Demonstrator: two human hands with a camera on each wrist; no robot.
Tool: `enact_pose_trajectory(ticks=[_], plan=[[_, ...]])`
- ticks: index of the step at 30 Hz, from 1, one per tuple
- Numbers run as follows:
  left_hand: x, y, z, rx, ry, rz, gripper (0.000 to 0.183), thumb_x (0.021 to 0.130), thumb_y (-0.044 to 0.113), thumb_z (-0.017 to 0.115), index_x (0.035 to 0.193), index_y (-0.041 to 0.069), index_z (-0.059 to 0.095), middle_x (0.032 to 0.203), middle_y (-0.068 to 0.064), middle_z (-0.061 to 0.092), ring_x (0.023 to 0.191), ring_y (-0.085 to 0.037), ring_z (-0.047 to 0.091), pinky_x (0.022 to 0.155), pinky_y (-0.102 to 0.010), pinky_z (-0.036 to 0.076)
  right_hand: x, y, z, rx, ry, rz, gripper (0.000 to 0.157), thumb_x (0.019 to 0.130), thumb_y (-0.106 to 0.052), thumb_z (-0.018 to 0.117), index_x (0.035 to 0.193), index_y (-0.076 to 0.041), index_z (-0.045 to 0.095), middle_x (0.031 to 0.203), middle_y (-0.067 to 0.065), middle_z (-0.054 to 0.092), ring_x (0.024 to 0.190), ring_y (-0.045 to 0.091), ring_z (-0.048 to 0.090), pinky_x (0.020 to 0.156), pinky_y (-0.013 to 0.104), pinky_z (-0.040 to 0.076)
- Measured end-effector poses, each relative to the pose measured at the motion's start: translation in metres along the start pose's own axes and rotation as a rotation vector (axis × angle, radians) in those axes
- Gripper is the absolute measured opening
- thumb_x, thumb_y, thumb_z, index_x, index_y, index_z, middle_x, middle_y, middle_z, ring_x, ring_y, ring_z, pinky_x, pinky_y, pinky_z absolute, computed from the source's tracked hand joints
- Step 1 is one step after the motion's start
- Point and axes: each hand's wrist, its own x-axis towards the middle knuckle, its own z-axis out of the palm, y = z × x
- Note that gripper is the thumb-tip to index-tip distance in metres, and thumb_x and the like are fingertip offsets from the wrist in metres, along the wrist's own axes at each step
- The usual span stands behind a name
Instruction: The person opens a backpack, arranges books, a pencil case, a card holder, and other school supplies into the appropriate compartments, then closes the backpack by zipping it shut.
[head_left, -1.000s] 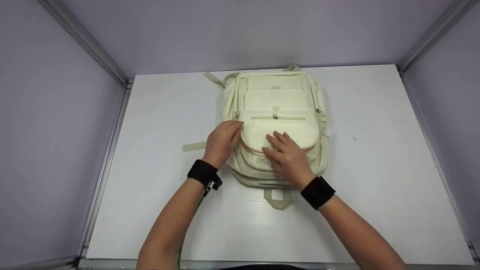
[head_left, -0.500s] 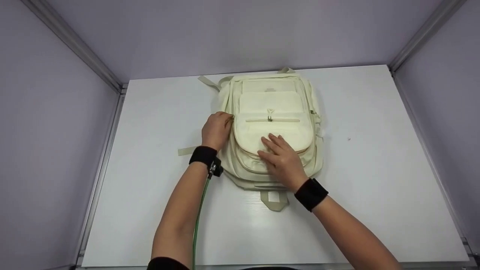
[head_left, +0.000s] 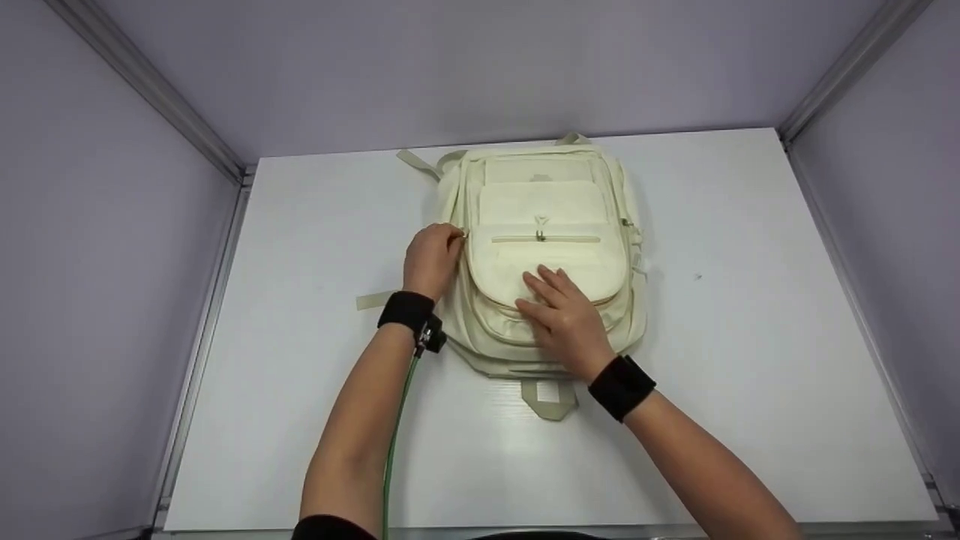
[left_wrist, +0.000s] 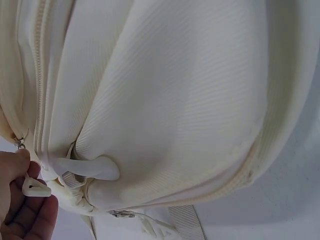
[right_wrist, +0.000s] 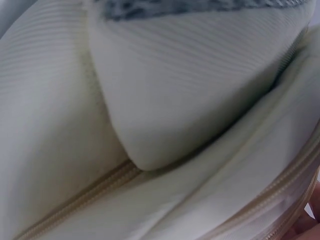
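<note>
A cream backpack (head_left: 540,202) lies front side up on the table, its front pocket (head_left: 551,262) toward the person. At the pocket's left edge, my left hand (head_left: 431,259) pinches a zipper pull (left_wrist: 36,189); the left wrist view shows thumb and finger at its cord, just below the metal slider (left_wrist: 20,143). My right hand (head_left: 566,319) rests on the lower part of the pocket with fingers spread and fairly straight. In the right wrist view, pale fabric and zipper tracks (right_wrist: 75,200) fill most of the picture, with only fingertips at the lower right edge.
A white table (head_left: 750,390) bears the bag, with pale panels (head_left: 480,67) behind and on both sides. Loose straps (head_left: 375,301) stick out to the left, and a webbing loop (head_left: 551,409) lies at the near end. A green cable (head_left: 397,442) runs along the left forearm.
My left hand has moved slightly up along the pocket's left edge and now pinches the zipper pull there. The right hand has stayed on the pocket. The head view has shifted a little.
</note>
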Motion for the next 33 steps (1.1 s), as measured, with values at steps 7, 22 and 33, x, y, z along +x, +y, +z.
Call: enact_pose_trajectory(ticks=[7,22,33], plan=[[-0.006,0.0,-0.005,0.04,-0.005,0.034,0.018,0.105,0.019,0.06,0.11,0.01,0.075,0.104,-0.007,0.07,0.099,-0.025,0.064,0.088,-0.037,0.051,0.001,-0.001,0.002,0.002,0.005,-0.01,0.019,0.09,-0.005,0.078,0.109,-0.006,0.08,0.135,0.018,0.064,0.131,0.04,0.055,0.113,0.055,0.038],[-0.039,0.004,-0.01,0.082,0.006,0.157,0.016,0.104,0.019,0.063,0.106,0.01,0.075,0.101,-0.005,0.07,0.094,-0.025,0.062,0.084,-0.037,0.05,0.001,-0.001,0.001,-0.009,-0.011,0.007,0.017,0.093,-0.004,0.075,0.109,-0.005,0.08,0.136,0.019,0.064,0.133,0.038,0.054,0.114,0.052,0.037],[-0.066,0.01,-0.01,0.123,0.008,0.233,0.015,0.104,0.022,0.063,0.105,0.01,0.072,0.099,-0.004,0.068,0.094,-0.023,0.061,0.082,-0.036,0.05,0.0,0.0,0.002,-0.002,-0.006,0.001,0.019,0.091,-0.004,0.077,0.11,-0.004,0.08,0.135,0.02,0.064,0.133,0.039,0.053,0.114,0.053,0.037]])
